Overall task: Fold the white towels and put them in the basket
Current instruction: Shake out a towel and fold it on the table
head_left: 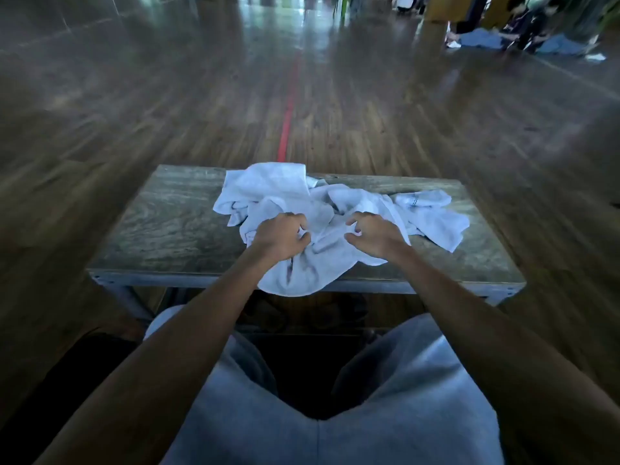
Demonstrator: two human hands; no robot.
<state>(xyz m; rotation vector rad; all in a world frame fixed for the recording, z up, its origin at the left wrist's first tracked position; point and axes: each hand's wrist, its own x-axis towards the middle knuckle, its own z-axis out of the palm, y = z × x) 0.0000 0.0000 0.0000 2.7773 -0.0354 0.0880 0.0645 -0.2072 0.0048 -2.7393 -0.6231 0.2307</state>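
Left hand and right hand each curl their fingers into the crumpled white towels, gripping folds near the middle of the heap. In the head view, the towels lie unfolded on the wooden table, one edge hanging over its near side. A red line runs along the floor beyond.

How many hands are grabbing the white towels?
2. The left hand grips the near middle of the white towels on the table; the right hand pinches them just beside. No others show.
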